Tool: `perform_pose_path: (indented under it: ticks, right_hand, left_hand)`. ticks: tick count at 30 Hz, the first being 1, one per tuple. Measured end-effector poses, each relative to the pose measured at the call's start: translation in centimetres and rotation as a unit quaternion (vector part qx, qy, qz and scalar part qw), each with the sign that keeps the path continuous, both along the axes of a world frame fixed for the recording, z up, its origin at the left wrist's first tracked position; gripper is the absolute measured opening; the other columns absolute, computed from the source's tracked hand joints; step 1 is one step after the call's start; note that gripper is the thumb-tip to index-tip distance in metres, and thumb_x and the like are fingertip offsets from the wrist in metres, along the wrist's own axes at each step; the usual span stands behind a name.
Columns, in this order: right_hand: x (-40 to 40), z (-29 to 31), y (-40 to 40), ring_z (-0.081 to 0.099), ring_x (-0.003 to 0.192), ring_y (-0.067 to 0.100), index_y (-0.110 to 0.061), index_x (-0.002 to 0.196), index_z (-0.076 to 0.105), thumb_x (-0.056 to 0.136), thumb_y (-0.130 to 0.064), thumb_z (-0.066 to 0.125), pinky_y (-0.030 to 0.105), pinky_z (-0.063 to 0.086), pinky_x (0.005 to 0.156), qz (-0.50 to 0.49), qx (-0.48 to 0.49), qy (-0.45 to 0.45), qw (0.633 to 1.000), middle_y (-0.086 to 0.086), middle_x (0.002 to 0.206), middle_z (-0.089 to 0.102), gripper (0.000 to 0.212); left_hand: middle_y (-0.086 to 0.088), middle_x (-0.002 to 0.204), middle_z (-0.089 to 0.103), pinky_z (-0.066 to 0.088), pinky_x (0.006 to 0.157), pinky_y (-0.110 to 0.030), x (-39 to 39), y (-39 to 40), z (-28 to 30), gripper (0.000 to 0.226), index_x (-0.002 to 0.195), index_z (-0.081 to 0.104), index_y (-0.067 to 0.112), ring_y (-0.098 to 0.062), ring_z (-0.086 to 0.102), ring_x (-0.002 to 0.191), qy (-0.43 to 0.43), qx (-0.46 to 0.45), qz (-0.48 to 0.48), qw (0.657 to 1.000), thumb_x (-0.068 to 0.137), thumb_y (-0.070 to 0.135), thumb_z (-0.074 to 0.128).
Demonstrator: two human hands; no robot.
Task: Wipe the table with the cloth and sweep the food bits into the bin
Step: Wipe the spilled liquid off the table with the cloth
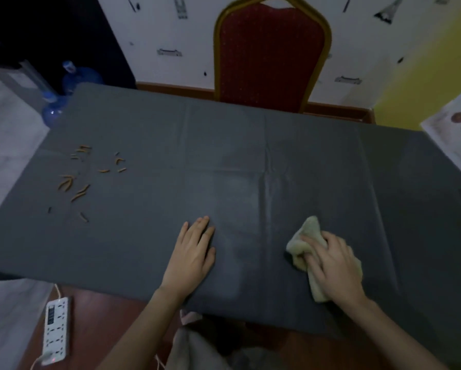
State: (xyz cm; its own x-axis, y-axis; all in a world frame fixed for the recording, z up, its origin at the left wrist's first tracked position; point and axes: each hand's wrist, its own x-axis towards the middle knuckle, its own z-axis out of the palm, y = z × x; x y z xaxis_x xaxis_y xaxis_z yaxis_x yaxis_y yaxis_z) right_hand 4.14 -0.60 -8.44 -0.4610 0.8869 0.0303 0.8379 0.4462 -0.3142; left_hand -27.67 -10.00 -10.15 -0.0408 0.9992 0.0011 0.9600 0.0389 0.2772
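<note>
A pale yellow-green cloth [308,233] lies crumpled on the dark grey table [224,145] near its front right. My right hand [333,265] presses down on the cloth and grips it. My left hand [194,252] rests flat on the table, fingers apart, a little left of the cloth and holding nothing. Several orange-brown food bits [77,182] lie scattered at the table's left side, far from both hands. No bin is in view.
A red chair with a gold frame [272,57] stands behind the table. Blue water bottles [71,84] sit on the floor at the back left. A white power strip [56,329] lies on the floor at the front left. Printed paper [456,132] lies at the right.
</note>
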Motion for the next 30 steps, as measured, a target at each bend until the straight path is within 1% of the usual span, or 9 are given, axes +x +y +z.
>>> perform_pose_path:
  ticks: [4,6,12,15,17,20,24,27,30]
  right_hand:
    - [-4.7,0.6,6.2,0.05,0.097,0.036,-0.019,0.126,0.056,0.095,-0.032,0.042,0.045,0.041,0.08,-0.104,0.01,-0.035,0.994,0.016,0.113,0.052,0.036]
    - [-8.1,0.6,8.5,0.05,0.1,0.038,-0.018,0.126,0.057,0.097,-0.029,0.048,0.047,0.04,0.083,-0.105,0.0,-0.038,0.994,0.018,0.116,0.052,0.032]
    - [-15.0,0.1,5.7,0.052,0.1,0.03,-0.03,0.124,0.06,0.093,-0.044,0.043,0.047,0.042,0.084,0.057,-0.033,0.022,0.998,0.008,0.115,0.055,0.039]
    - [-13.6,0.1,3.0,0.051,0.1,0.023,-0.03,0.126,0.06,0.094,-0.04,0.044,0.035,0.033,0.089,0.124,-0.033,0.048,0.991,0.005,0.116,0.056,0.037]
    - [-11.5,0.1,2.2,0.053,0.099,0.023,-0.03,0.127,0.06,0.094,-0.038,0.046,0.034,0.033,0.087,0.15,-0.021,0.035,0.988,0.005,0.116,0.058,0.037]
    - [-8.8,0.0,3.0,0.056,0.091,0.029,-0.03,0.127,0.056,0.092,-0.039,0.043,0.043,0.045,0.076,0.087,-0.009,0.01,0.996,0.009,0.11,0.058,0.039]
    - [-10.1,0.0,6.4,0.052,0.09,0.036,-0.018,0.125,0.06,0.092,-0.042,0.037,0.046,0.044,0.075,-0.035,0.008,-0.009,0.999,0.018,0.11,0.055,0.046]
    - [-14.8,-0.1,9.8,0.051,0.093,0.038,-0.019,0.124,0.058,0.092,-0.04,0.041,0.047,0.043,0.079,-0.048,0.014,-0.003,0.999,0.019,0.111,0.053,0.042]
    - [-21.9,-0.3,11.4,0.053,0.093,0.038,-0.022,0.122,0.06,0.09,-0.035,0.048,0.046,0.043,0.078,0.004,0.023,-0.004,1.0,0.018,0.111,0.055,0.037]
  left_hand:
    - [-0.012,0.139,0.052,0.019,0.117,-0.042,0.9,0.1,0.4,0.042,0.124,0.058,0.006,-0.025,0.044,0.132,0.003,-0.002,0.027,1.0,0.09,0.026,0.043]
    - [-0.011,0.138,0.053,0.02,0.118,-0.041,1.1,0.2,0.7,0.041,0.123,0.058,0.009,-0.024,0.046,0.13,0.01,-0.006,0.036,0.999,0.087,0.024,0.046]
    - [-0.008,0.144,0.047,0.022,0.117,-0.052,-2.1,-0.5,0.6,0.041,0.125,0.057,0.019,-0.022,0.038,0.135,0.002,-0.027,0.037,0.999,0.09,0.031,0.042]
    - [-0.012,0.144,0.047,0.019,0.114,-0.052,-5.7,-1.6,0.4,0.042,0.125,0.058,0.015,-0.025,0.037,0.135,0.02,-0.021,0.051,0.998,0.091,0.034,0.043]
    - [-0.013,0.145,0.046,0.019,0.115,-0.053,-8.1,-2.1,0.4,0.045,0.127,0.058,0.013,-0.027,0.036,0.136,0.027,-0.027,0.072,0.997,0.092,0.037,0.043]
    - [-0.011,0.151,0.039,0.016,0.117,-0.054,-11.1,-1.6,0.5,0.052,0.135,0.052,0.014,-0.027,0.033,0.141,0.031,-0.047,0.094,0.994,0.093,0.044,0.039]
    - [-0.009,0.154,0.034,0.015,0.118,-0.053,-13.4,0.9,0.7,0.056,0.139,0.046,0.014,-0.027,0.029,0.143,0.027,-0.043,0.109,0.993,0.093,0.045,0.037]
    - [-0.009,0.155,0.033,0.016,0.117,-0.053,-13.7,2.9,0.5,0.056,0.138,0.047,0.015,-0.026,0.028,0.144,0.049,-0.047,0.066,0.995,0.092,0.045,0.039]
    - [-0.009,0.154,0.036,0.016,0.116,-0.052,-13.8,3.4,0.2,0.056,0.138,0.049,0.015,-0.024,0.028,0.143,0.048,-0.034,0.055,0.997,0.09,0.043,0.043]
